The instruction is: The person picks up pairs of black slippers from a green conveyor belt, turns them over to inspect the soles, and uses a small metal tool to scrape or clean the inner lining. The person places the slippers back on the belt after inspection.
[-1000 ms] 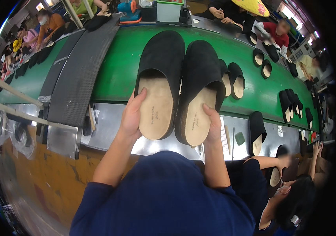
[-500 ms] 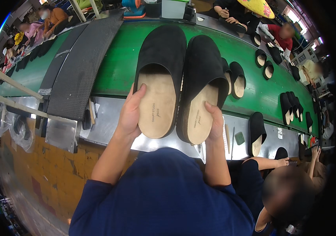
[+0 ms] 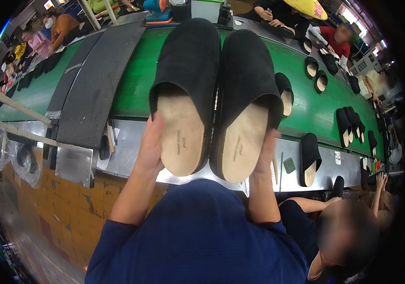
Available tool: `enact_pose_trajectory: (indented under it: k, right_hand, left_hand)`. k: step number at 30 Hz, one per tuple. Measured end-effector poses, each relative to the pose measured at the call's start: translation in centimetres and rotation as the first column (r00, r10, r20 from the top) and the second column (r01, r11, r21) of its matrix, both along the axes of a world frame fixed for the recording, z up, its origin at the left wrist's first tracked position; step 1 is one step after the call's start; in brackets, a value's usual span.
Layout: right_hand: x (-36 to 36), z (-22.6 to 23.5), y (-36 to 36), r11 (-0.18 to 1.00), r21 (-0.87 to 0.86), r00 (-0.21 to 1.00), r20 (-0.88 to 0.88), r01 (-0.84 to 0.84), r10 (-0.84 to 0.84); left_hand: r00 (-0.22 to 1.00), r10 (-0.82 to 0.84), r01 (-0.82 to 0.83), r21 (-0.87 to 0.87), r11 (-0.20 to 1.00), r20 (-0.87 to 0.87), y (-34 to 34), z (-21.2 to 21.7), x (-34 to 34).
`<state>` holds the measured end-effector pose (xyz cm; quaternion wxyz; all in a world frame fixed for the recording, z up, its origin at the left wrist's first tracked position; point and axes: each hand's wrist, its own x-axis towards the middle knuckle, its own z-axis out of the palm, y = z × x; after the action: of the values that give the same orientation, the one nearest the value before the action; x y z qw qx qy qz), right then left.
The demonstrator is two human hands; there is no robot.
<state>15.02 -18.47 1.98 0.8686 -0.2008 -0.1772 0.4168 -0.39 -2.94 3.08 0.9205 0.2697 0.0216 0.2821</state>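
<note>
Two black clogs with beige footbeds are held up side by side, toes pointing away from me. My left hand [image 3: 151, 144] grips the outer side of the left clog [image 3: 186, 61], its thumb along the rim. The right clog [image 3: 247, 64] is in my right hand [image 3: 265, 152], which wraps its outer edge; most of those fingers are hidden behind the sole. Toward the heels a narrow gap parts the two clogs. Beyond them runs a green conveyor belt [image 3: 134, 78], and below them lies a metal ledge [image 3: 129, 144].
More black clogs [image 3: 344, 127] sit on the belt, and one clog [image 3: 309, 158] lies on the ledge at right. A dark ribbed mat [image 3: 100, 80] covers the belt at left. Close by on my right sits a co-worker [image 3: 306, 222]; other people work across the belt.
Both clogs have come closer and now look larger, with their toes higher in view. My right thumb has shifted from the footbed to the clog's outer edge.
</note>
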Motion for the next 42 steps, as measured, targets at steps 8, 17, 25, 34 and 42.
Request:
enact_pose_trajectory:
  k: [8, 17, 25, 34, 42]
  right_hand:
    - [0.6, 1.1, 2.4, 0.947, -0.259, 0.963, 0.240, 0.188, -0.125]
    - [1.4, 0.0, 2.6, 0.876, -0.374, 0.820, 0.571, 0.304, -0.041]
    - [1.6, -1.3, 2.5, 0.865, -0.406, 0.865, 0.497, 0.295, -0.062]
    - [2.0, -1.8, 2.0, 0.861, -0.427, 0.885, 0.462, 0.277, -0.056]
    - [2.0, -2.4, 2.2, 0.878, -0.417, 0.923, 0.378, 0.234, -0.067]
  left_hand:
    - [0.999, -0.020, 0.020, -0.006, 1.000, -0.035, 2.5, -3.3, -0.4]
    - [0.959, 0.042, -0.040, 0.010, 0.999, -0.281, 3.2, -2.8, -1.2]
    - [0.931, 0.169, -0.150, 0.082, 0.985, -0.324, 3.0, -1.8, -0.6]
    - [0.907, 0.282, -0.191, 0.293, 0.937, -0.312, 2.1, -0.2, 0.1]
    - [0.898, 0.319, -0.226, 0.304, 0.925, -0.304, 2.1, -0.2, 0.2]
